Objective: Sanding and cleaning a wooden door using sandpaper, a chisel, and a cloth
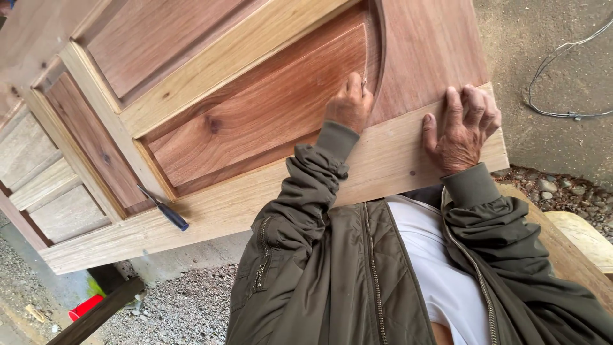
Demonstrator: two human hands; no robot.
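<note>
Fingers (pixel 352 86) of our left hand (pixel 348 105) pinch a thin tool against the door (pixel 255 115); right hand (pixel 461 131) lies flat beside. We risk gouging if it slips.

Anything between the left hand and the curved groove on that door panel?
Nothing visible. The left hand is already on the reddish panel, a thin tool at the curved groove. The right hand rests flat on the pale rail, apart.
</note>
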